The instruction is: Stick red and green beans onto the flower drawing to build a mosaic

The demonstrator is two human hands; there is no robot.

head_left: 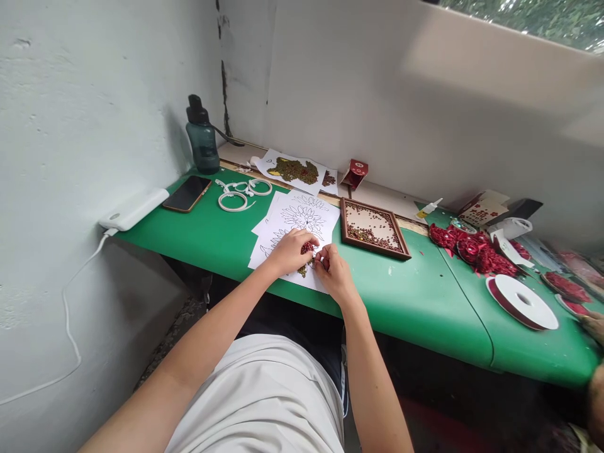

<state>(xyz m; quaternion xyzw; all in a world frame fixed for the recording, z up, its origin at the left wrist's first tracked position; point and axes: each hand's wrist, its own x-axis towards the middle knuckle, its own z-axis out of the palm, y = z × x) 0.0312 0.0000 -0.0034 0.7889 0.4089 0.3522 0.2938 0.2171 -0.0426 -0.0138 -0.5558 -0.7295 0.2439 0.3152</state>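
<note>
Left hand point(296, 250) lies palm-down on the printed sheet point(331, 217), near the table's front edge — thumb and fingers loosely curved about a small patch of red beans point(306, 247). Can't tell if it's gripping anything. Right hand point(331, 267) just beside it, fingertips drawn close together at the patch's right side; too small to tell if a bean is pinched. Green beans point(302, 271) sit below the red ones, on the same paper. Sheet shows line-drawn, petal-like outlines beyond the fingers.

Right along the front of the green tabletop point(425, 289): white spool point(523, 302) on its side face, another person's hand point(594, 326) at the frame edge. Further in, right of the sheet: brown-rimmed tray point(377, 248) with scattered beans, mostly reddish. Left: phone point(187, 193), coiled white cables point(233, 201).

Back row — dark bottle point(204, 139) upright by the wall, bean-covered picture point(295, 174), red box point(355, 173), small glue bottle point(428, 209) lying tilted.
</note>
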